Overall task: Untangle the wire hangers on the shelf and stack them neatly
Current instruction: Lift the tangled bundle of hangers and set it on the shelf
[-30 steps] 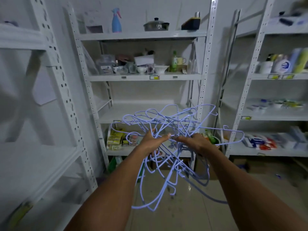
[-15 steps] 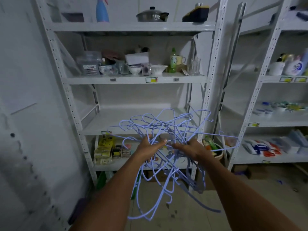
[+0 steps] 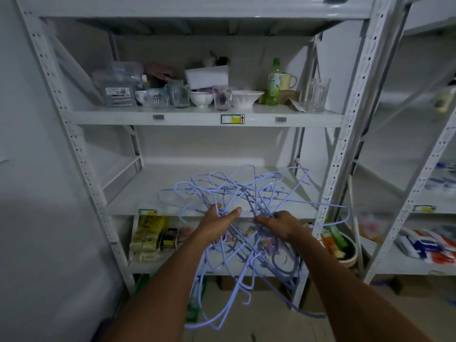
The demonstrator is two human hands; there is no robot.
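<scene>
A tangled bundle of several light-blue wire hangers (image 3: 249, 193) hangs in the air in front of a white metal shelving unit. My left hand (image 3: 217, 224) grips the bundle at its middle from the left, thumb on top. My right hand (image 3: 280, 224) grips the same knot from the right, fingers curled round the wires. Hooks and loops stick out above the hands and dangle below them toward the floor. Behind the bundle lies a bare middle shelf (image 3: 158, 191).
The shelf above (image 3: 172, 118) holds bowls, glasses, a green bottle (image 3: 273, 82), a mug and a plastic box. The shelf below holds yellow packets (image 3: 148, 235) and a bowl of items (image 3: 341, 245). A second rack (image 3: 419, 183) stands at the right, a white wall at the left.
The view has moved closer to the shelving unit and turned toward it. Both hands keep their grip on the hanger bundle, now held just before the bare middle shelf.
</scene>
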